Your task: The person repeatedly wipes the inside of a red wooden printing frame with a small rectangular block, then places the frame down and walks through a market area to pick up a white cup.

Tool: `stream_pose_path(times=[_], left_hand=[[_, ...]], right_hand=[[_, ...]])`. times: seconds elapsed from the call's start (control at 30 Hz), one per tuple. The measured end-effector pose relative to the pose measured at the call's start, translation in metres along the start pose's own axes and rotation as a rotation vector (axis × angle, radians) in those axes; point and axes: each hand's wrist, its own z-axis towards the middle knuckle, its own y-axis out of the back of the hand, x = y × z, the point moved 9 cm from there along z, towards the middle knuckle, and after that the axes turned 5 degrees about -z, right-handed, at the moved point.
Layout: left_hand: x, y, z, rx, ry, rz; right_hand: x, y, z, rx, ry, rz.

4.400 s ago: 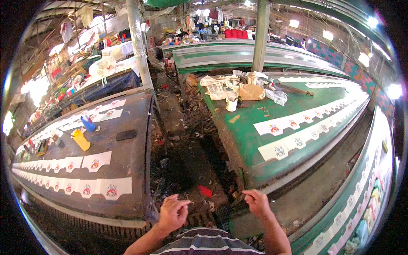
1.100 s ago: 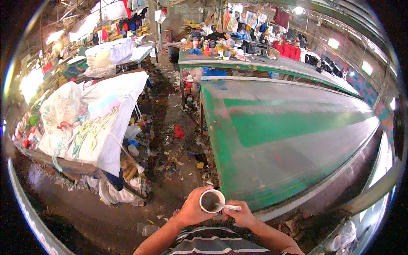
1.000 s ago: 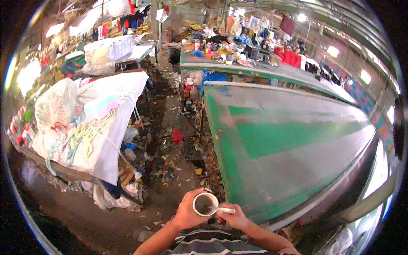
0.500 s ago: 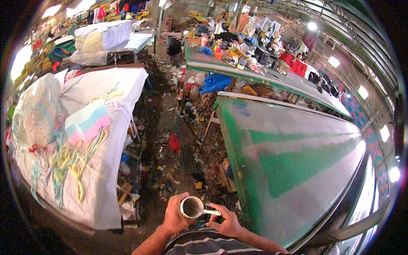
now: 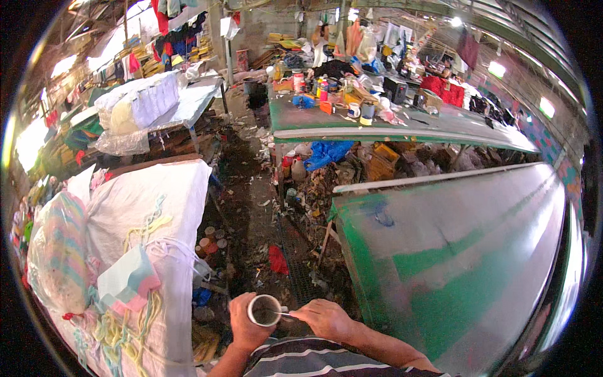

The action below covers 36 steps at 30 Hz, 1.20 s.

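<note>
My left hand [image 5: 246, 319] is wrapped round a pale mug [image 5: 252, 309] in front of my body. A dark liquid seems to lie inside, though its depth is hard to make out. From the mug's right side, a thin metal spoon [image 5: 284, 314] runs into my right hand [image 5: 326, 320], whose fingers are pinched on its handle. The spoon's bowl is down in the mug and hidden from view.
A white-covered table [image 5: 173, 301] on my left bears pastel fabric strips and a bulging plastic bag [image 5: 59, 251]. At right stands a long green-and-grey table [image 5: 465, 251]. Litter and a red scrap [image 5: 277, 259] lie on the aisle floor. Bottles crowd the far table [image 5: 301, 119].
The mug and both hands have shifted left in view. My right hand has turned, its back now showing more and the spoon handle more covered. The view has tilted up.
</note>
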Motion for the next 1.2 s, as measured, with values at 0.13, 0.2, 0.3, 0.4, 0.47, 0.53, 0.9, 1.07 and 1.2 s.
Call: stream_pose_path(times=[0.13, 0.2, 0.3, 0.4, 0.47, 0.53, 0.9, 1.07, 1.2], left_hand=[[0.076, -0.010, 0.049, -0.164, 0.147, -0.119], [0.122, -0.015, 0.080, -0.250, 0.263, -0.304], [0.170, -0.021, 0.153, -0.306, 0.149, -0.290], [0.217, -0.029, 0.241, -0.282, 0.135, -0.180], [0.235, -0.030, 0.307, -0.355, 0.046, -0.312], [0.256, -0.028, 0.368, -0.373, -0.059, -0.310], [0.384, -0.115, 0.558, -0.250, 0.086, -0.502], [0.510, -0.221, 0.634, -0.090, 0.808, -1.298], [0.615, -0.232, 0.699, -0.628, 1.313, -1.781]], right_hand=[[-0.070, 0.026, 0.067, -0.186, -0.047, 0.098], [-0.115, 0.033, 0.100, -0.311, -0.126, 0.246], [-0.204, 0.033, 0.147, -0.362, -0.357, 0.220], [-0.292, 0.029, 0.186, -0.586, -0.646, 0.568], [-0.336, 0.030, 0.205, -0.682, -0.806, 0.671], [-0.368, 0.021, 0.229, -0.720, -0.834, 0.780], [-0.517, -0.021, 0.330, -0.809, -1.002, 0.859], [-0.609, -0.020, 0.420, -0.794, -0.964, 0.906], [-0.680, -0.007, 0.513, -0.732, -0.962, 0.873]])
